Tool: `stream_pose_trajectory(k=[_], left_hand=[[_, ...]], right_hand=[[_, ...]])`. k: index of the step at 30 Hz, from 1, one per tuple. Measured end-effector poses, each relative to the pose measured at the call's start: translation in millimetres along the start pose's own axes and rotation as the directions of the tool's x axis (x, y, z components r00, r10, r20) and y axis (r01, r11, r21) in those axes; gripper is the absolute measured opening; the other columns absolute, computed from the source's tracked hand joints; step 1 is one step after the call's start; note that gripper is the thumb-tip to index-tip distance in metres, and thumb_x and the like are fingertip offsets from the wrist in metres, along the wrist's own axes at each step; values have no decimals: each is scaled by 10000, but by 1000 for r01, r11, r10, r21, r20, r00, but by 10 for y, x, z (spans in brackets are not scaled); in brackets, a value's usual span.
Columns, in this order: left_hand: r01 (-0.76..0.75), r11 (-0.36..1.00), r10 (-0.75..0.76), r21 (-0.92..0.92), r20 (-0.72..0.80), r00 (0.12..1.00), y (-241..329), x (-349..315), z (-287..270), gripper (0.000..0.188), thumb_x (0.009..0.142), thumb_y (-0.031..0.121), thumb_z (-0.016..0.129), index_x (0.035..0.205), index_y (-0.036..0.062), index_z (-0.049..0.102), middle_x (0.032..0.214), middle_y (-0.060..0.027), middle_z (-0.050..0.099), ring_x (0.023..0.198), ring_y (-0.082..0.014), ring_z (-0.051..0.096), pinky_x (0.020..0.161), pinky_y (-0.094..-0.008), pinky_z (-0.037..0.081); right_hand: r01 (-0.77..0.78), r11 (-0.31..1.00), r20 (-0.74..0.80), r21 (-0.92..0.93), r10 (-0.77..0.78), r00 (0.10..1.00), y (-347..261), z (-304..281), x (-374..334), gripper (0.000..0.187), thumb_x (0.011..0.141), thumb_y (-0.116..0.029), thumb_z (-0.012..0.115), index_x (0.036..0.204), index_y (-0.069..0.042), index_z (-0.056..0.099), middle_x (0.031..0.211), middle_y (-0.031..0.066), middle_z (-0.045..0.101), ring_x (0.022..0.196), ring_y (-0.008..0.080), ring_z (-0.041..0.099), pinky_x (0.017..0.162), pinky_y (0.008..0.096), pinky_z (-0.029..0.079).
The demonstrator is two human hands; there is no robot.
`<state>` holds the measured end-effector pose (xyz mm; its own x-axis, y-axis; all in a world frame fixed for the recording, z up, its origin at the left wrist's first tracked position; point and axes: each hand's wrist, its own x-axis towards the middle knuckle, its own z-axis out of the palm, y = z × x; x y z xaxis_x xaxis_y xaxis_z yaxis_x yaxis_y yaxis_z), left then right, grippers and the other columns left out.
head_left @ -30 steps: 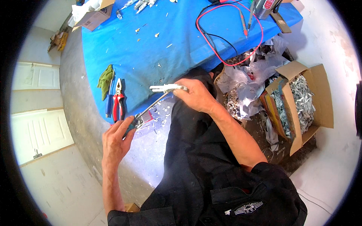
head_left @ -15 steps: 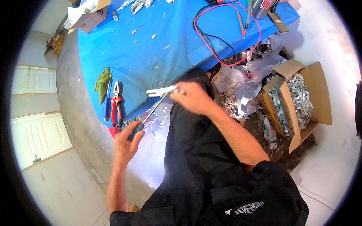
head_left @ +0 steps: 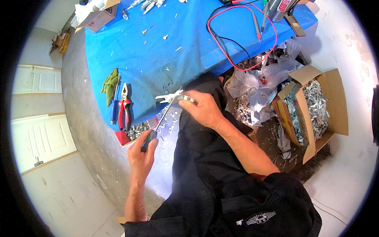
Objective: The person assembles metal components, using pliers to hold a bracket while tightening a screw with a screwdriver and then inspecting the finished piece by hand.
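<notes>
My left hand point(head_left: 140, 161) is closed round the dark handle of a screwdriver point(head_left: 164, 115). Its metal shaft slants up to the right, and the tip meets a small white part with thin prongs point(head_left: 169, 96). That part is pinched in my right hand point(head_left: 204, 110), just off the table's near edge and above my lap; its far end is hidden by my fingers. Left of it on the table lie red-and-black pliers point(head_left: 124, 112), a blue-handled screwdriver point(head_left: 114, 111) and a crumpled green cloth point(head_left: 110, 87).
A blue-covered table point(head_left: 146, 59) carries white scraps. Red and black test leads point(head_left: 256, 29) hang over its right edge. An open cardboard box point(head_left: 335, 98) of metallic pieces stands at the right, beside plastic bags point(head_left: 256, 85). Below the pliers is a red-edged box of small pieces point(head_left: 138, 130).
My left hand has moved right with the screwdriver, whose tip now crosses further up over the white part. My right hand keeps hold of that part, its fingers slightly shifted.
</notes>
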<state>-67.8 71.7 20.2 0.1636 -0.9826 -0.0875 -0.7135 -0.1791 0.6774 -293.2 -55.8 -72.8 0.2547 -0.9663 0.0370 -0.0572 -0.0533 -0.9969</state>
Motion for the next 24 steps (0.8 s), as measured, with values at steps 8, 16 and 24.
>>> stream_pose_trajectory(k=[8,16,24], left_hand=[[155,961,-160,-228,-7,987,-214,-213,189,329,1012,169,693,1292,-4,676,796,-6,652,612,-44,528,531,-218,395],[310,792,-327,-527,63,943,-31,-350,257,330,1027,168,678,1313,3,660,771,-17,654,584,-29,497,511,-203,344],[-123,983,146,139,-168,975,287,-443,167,317,889,83,804,1186,9,720,937,-162,756,795,-250,743,710,-345,568]], right_hand=[[268,947,-188,-179,-300,935,54,143,-180,295,915,-134,767,1126,63,708,942,249,731,792,385,733,674,426,563],[317,920,-215,-231,-365,906,-78,194,-268,244,906,-87,763,1100,41,691,894,226,718,782,401,721,652,430,560],[31,991,-239,130,1,971,-129,110,-321,234,954,-104,713,1142,34,700,788,80,716,688,87,670,600,289,520]])
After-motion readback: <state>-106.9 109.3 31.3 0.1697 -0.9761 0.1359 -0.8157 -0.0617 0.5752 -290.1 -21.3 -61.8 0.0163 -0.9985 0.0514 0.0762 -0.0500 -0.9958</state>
